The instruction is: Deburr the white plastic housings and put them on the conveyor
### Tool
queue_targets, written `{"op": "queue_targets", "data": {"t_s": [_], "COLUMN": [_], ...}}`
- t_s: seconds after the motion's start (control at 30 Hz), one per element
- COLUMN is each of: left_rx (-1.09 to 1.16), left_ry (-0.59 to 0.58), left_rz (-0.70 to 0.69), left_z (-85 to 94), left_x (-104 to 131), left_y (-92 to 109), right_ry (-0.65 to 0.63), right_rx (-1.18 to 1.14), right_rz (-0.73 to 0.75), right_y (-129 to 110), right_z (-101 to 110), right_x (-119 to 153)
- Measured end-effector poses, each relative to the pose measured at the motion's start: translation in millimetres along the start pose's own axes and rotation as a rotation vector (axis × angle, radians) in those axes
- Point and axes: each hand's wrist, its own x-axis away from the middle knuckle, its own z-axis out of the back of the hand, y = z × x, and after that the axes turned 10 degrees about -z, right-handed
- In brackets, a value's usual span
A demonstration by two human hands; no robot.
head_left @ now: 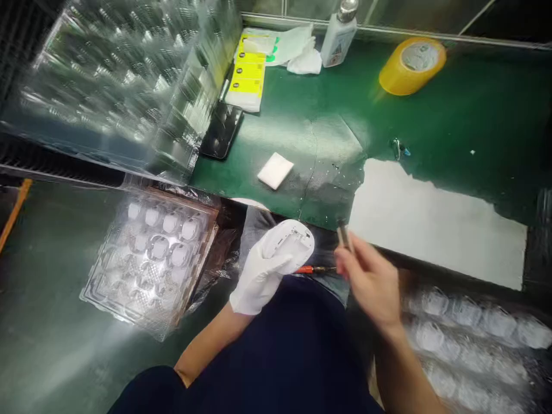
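1. Navy clothing fills the lower centre
2. Gloved left hand closes its grip around a white oval shell, recessed side showing, near the table edge
3. Bare right hand, apart from the shell, pinches a small, blurred, dark-tipped piece in its grip
4. White square block lies on the table

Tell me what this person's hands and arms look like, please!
The left hand wears a plain white glove that ends at the wrist. The right hand has no glove. A dark blue sleeve stops near the left elbow; no sleeve shows on the right arm.
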Motion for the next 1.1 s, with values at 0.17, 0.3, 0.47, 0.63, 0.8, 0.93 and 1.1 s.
{"op": "queue_targets", "data": {"t_s": [0.17, 0.3, 0.47, 0.63, 0.8, 0.93, 1.1], "left_rx": [-0.083, -0.145, -0.221, -0.248, -0.262, -0.265, -0.278], "left_ry": [-0.107, -0.047, 0.026, 0.065, 0.076, 0.072, 0.085], "left_rz": [-0.013, -0.021, -0.009, -0.028, -0.017, -0.023, -0.024], "left_z": [-18.0, -24.3, -23.8, -23.5, -23.3, -20.9, -19.7], "left_x": [-8.8, -11.2, -11.0, -9.6, -8.5, -7.5, -5.6], "left_y": [-0.8, -2.4, -3.5, -2.2, -1.8, -3.4, -5.7], "right_ry": [-0.142, -0.17, -0.212, -0.249, -0.261, -0.231, -0.204], "right_rx": [-0.106, -0.128, -0.099, -0.076, -0.075, -0.049, -0.045], "right_rz": [0.226, 0.245, 0.243, 0.259, 0.255, 0.261, 0.259], "right_y": [1.2, 8.1, 13.3, 15.2, 16.5, 15.6, 12.6], "right_z": [-11.5, -13.6, -10.5, -8.8, -9.5, -11.3, -13.7], "right_x": [22.1, 25.4, 25.8, 25.0, 26.6, 29.9, 33.3]}}
